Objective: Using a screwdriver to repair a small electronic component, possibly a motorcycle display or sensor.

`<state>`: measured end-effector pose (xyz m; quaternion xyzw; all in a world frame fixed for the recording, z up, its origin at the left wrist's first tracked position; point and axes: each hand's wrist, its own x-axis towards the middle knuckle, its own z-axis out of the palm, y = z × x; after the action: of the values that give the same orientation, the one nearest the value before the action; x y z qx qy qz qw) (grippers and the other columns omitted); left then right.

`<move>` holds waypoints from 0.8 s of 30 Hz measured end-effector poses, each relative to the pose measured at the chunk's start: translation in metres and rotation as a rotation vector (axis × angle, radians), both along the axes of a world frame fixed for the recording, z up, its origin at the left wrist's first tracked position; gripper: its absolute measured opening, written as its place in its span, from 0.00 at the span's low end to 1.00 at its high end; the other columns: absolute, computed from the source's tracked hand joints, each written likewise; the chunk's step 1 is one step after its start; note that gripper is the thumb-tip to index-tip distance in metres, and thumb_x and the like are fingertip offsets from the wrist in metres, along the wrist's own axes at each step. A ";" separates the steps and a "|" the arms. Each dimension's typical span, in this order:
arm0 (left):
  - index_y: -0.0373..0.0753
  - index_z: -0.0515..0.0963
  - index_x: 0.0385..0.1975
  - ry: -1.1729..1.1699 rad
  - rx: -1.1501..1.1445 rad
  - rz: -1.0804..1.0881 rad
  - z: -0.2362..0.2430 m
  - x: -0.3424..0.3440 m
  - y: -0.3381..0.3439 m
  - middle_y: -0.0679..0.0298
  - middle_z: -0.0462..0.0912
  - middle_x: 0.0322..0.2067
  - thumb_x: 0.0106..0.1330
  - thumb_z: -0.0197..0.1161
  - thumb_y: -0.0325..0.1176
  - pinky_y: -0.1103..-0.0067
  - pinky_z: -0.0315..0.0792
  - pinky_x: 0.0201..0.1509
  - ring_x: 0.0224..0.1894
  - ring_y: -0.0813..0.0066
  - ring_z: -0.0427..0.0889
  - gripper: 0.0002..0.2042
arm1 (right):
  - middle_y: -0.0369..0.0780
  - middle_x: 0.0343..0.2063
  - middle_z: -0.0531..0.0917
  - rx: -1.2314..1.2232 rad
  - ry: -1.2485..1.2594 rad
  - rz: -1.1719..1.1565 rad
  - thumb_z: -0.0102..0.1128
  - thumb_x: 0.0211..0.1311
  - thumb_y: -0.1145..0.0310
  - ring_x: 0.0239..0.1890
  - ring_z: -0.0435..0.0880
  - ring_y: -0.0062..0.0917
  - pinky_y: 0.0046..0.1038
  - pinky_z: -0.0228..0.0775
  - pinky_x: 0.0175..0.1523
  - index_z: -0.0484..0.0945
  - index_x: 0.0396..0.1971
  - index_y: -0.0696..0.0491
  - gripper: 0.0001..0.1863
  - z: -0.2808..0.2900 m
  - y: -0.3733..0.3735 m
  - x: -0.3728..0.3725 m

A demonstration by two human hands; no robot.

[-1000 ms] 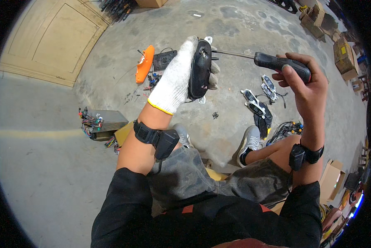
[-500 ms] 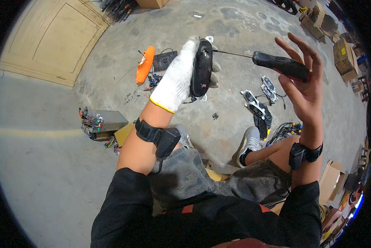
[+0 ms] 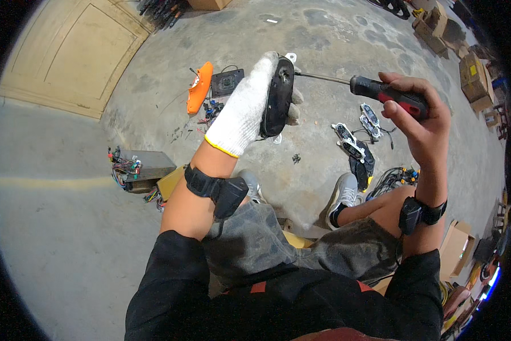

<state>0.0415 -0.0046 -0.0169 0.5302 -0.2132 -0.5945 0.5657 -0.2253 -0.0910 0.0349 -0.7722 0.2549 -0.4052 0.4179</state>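
Observation:
My left hand [image 3: 244, 108], in a white knit glove with a yellow cuff, grips a black oval housing [image 3: 278, 99] upright, its fingertips wrapped round the far side. A small white tab sticks out at the housing's top. My bare right hand [image 3: 423, 128] has its fingers curled round the black and red handle of a screwdriver [image 3: 392, 94]. The screwdriver's shaft runs level leftward to the upper right edge of the housing; where exactly its tip sits is too small to make out.
On the concrete floor are an orange shell [image 3: 198, 88], a dark plate [image 3: 227, 82], white-framed electronic parts [image 3: 369, 116], small screws [image 3: 296, 158] and coiled cables [image 3: 392, 179]. A metal box with wires [image 3: 153, 167] stands left. Cardboard boxes [image 3: 474, 79] line the right; a cream panel [image 3: 79, 54] is upper left.
My right fingers, spread upward half a second ago, are curled round the handle again, which is turned to show more red. My left hand and the housing have shifted very slightly downward.

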 end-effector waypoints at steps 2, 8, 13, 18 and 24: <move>0.38 0.73 0.49 0.019 0.022 -0.017 -0.001 -0.002 0.000 0.51 0.84 0.27 0.73 0.44 0.60 0.66 0.81 0.25 0.20 0.59 0.83 0.28 | 0.44 0.43 0.85 0.036 0.049 -0.032 0.69 0.59 0.73 0.46 0.84 0.24 0.23 0.76 0.50 0.79 0.43 0.60 0.14 0.005 0.002 -0.001; 0.40 0.73 0.52 0.077 0.015 -0.022 -0.004 -0.008 -0.001 0.51 0.84 0.27 0.73 0.45 0.60 0.64 0.82 0.27 0.22 0.59 0.84 0.27 | 0.42 0.41 0.86 0.174 0.096 -0.191 0.68 0.61 0.70 0.43 0.83 0.25 0.25 0.76 0.49 0.78 0.47 0.59 0.16 0.005 -0.003 -0.001; 0.42 0.73 0.56 0.170 0.002 0.045 -0.005 -0.007 -0.005 0.50 0.84 0.30 0.73 0.46 0.59 0.61 0.83 0.31 0.24 0.59 0.84 0.27 | 0.48 0.55 0.77 -0.246 -0.046 -0.035 0.68 0.59 0.72 0.59 0.77 0.34 0.33 0.75 0.56 0.65 0.63 0.55 0.33 -0.014 -0.005 0.009; 0.43 0.72 0.58 0.198 0.006 0.043 -0.005 -0.005 -0.006 0.47 0.84 0.35 0.73 0.45 0.58 0.59 0.83 0.32 0.25 0.58 0.85 0.27 | 0.48 0.60 0.73 -0.199 -0.196 0.221 0.64 0.55 0.83 0.65 0.73 0.37 0.36 0.69 0.64 0.64 0.63 0.55 0.35 -0.017 -0.010 0.005; 0.41 0.73 0.53 0.130 -0.033 0.029 -0.001 -0.005 -0.002 0.49 0.84 0.32 0.73 0.44 0.59 0.61 0.83 0.31 0.24 0.57 0.84 0.28 | 0.46 0.53 0.81 -0.296 0.010 0.289 0.65 0.54 0.85 0.57 0.80 0.33 0.33 0.72 0.61 0.77 0.48 0.58 0.20 -0.007 -0.015 -0.006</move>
<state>0.0365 -0.0069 -0.0182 0.4840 -0.1780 -0.6160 0.5955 -0.2309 -0.1061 0.0281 -0.8556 0.0810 -0.3702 0.3525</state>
